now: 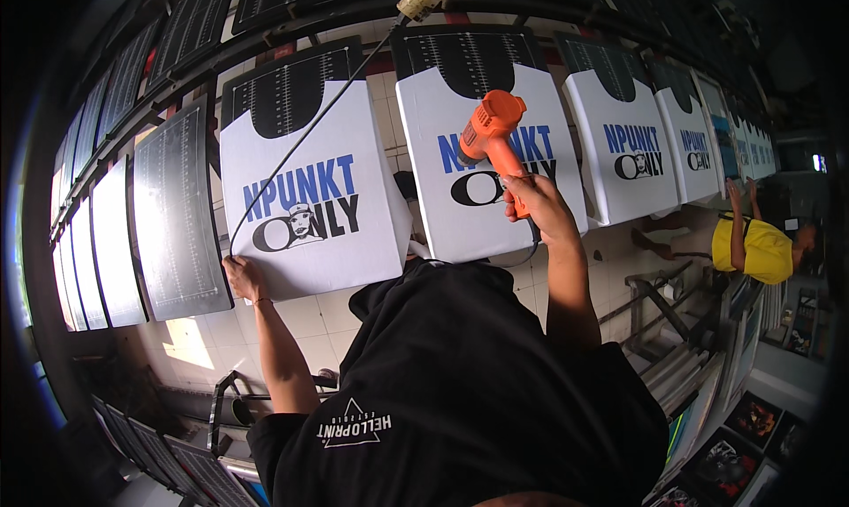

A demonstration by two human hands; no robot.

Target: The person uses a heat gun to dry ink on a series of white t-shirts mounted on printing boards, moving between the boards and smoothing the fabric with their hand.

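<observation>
My right hand (541, 208) is wrapped round the handle of an orange heat gun (500, 109). The gun is over a white T-shirt (482, 228) on a black platen, its dark nozzle pointing down and left at the blue and black print. My left hand (245, 279) is closed on a black power cable (311, 122), at the near left corner of another printed white T-shirt (354, 259). From there the cable slants up across that shirt to a cream plug connector (421, 1). Another stretch of cable hangs below the gun's handle.
More platens with printed white shirts (626, 184) run off to the right. Bare black platens (181, 211) stand at left, others in a row behind. A person in a yellow top (752, 249) is at far right. Metal frames (663, 299) stand on the tiled floor behind me.
</observation>
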